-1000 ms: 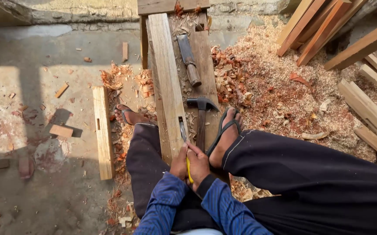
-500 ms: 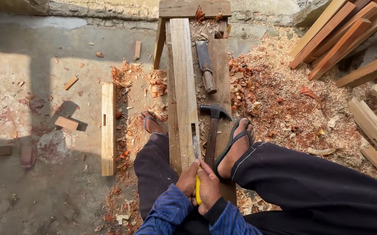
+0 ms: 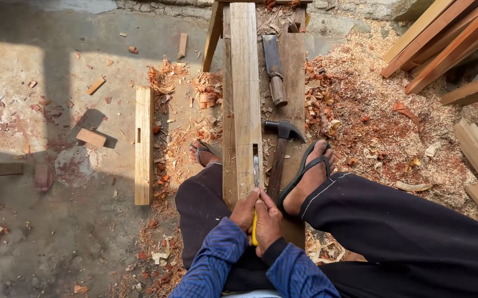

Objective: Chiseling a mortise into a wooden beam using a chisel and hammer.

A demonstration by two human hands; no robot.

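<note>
From the head camera, both hands grip one chisel with a yellow handle (image 3: 255, 229): the left hand (image 3: 245, 211) and the right hand (image 3: 269, 222) are clenched together around it. Its blade (image 3: 256, 168) stands in a slot cut in the long wooden beam (image 3: 244, 83) lying on the tabletop (image 3: 295, 72). A hammer (image 3: 281, 149) rests just beside the beam, near the sandalled right foot (image 3: 309, 174). Wood shavings (image 3: 371, 116) cover the floor.

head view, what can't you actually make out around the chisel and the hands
- Chisel handle, head view: mostly wrapped by the left hand and right hand; only a yellow strip shows.
- Blade tip: sunk in the slot of the long plank.
- Plank's near end: covered by hands and legs.
- Hammer handle's end: behind the right hand.
</note>
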